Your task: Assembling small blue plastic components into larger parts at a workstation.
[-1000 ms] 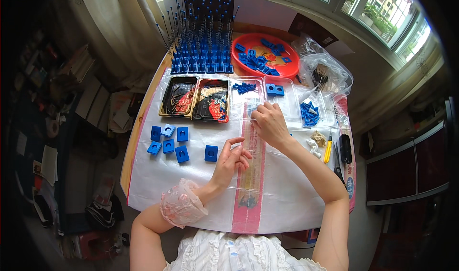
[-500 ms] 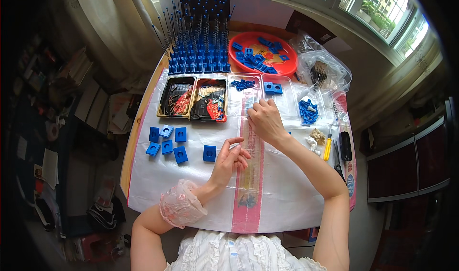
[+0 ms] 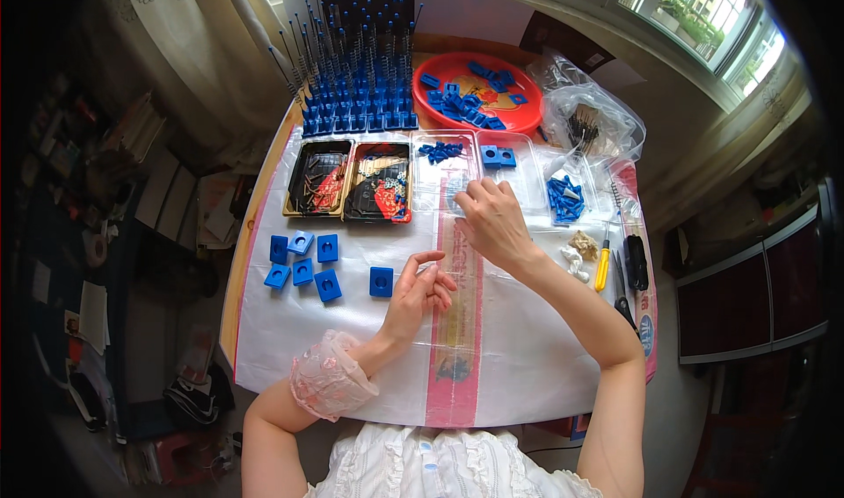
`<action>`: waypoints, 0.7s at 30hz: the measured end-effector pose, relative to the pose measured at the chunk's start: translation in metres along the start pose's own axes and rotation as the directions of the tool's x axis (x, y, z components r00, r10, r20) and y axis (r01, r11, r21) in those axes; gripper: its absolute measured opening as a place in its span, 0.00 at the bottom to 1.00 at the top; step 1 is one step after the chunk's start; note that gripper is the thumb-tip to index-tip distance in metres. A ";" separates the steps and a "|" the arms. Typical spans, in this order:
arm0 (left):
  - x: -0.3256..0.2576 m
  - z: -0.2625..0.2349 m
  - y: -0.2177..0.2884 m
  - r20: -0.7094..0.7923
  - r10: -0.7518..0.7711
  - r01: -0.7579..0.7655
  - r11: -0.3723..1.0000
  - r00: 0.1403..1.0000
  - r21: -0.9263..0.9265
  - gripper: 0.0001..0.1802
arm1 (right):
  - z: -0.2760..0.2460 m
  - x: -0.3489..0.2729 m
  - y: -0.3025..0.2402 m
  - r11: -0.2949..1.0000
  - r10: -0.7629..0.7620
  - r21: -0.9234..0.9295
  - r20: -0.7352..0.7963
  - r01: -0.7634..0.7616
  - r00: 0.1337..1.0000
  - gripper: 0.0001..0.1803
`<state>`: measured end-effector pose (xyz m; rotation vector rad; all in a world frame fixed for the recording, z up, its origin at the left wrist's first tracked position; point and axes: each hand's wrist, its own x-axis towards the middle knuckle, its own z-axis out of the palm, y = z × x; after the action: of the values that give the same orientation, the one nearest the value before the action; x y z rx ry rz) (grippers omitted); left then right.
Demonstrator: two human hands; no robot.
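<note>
My left hand [image 3: 417, 294] rests over the white table cover, its fingers loosely bent and apart, holding nothing. Beside its fingertips lies a single blue rectangular block with a round recess [image 3: 381, 282]. My right hand [image 3: 497, 225] is at the front edge of a clear plastic tray [image 3: 428, 194]. Its fingers are curled together with the tips pointing down; whatever they hold is hidden. Small blue plastic parts [image 3: 440, 152] are heaped at the back of that tray. In the clear tray to the right sit two blue blocks [image 3: 498, 157].
Several blue blocks [image 3: 302, 272] lie at left. Black trays [image 3: 317, 144] hold small metal parts. Behind stand blue bases with springs and pins [image 3: 360, 85] and a red plate of blue parts [image 3: 531, 116]. Blue pieces [image 3: 564, 201], a yellow-handled screwdriver [image 3: 602, 269] and scissors [image 3: 622, 300] are at right.
The view has shifted slightly. My right hand has moved a little to the right along the tray's front edge, fingers still curled. My left hand stays nearly where it was.
</note>
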<state>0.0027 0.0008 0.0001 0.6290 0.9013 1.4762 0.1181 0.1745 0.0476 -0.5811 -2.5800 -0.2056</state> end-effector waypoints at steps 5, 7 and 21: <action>0.000 0.000 0.000 -0.003 0.006 -0.006 1.000 1.000 -0.019 0.19 | -0.045 -0.017 0.001 0.995 0.040 0.092 0.035 -0.043 0.999 0.09; 0.002 0.001 0.000 0.011 0.004 -0.004 1.000 1.000 -0.011 0.19 | -0.066 -0.029 0.007 0.978 0.116 0.167 0.061 -0.124 0.991 0.06; 0.002 0.000 0.000 0.013 -0.009 0.008 1.000 1.000 0.012 0.18 | -0.089 -0.093 0.035 0.863 0.285 0.304 0.366 -0.403 0.886 0.09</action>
<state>0.0024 0.0025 0.0003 0.6423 0.9024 1.4585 0.2447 0.1508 0.0813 -0.9802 -2.6411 0.5319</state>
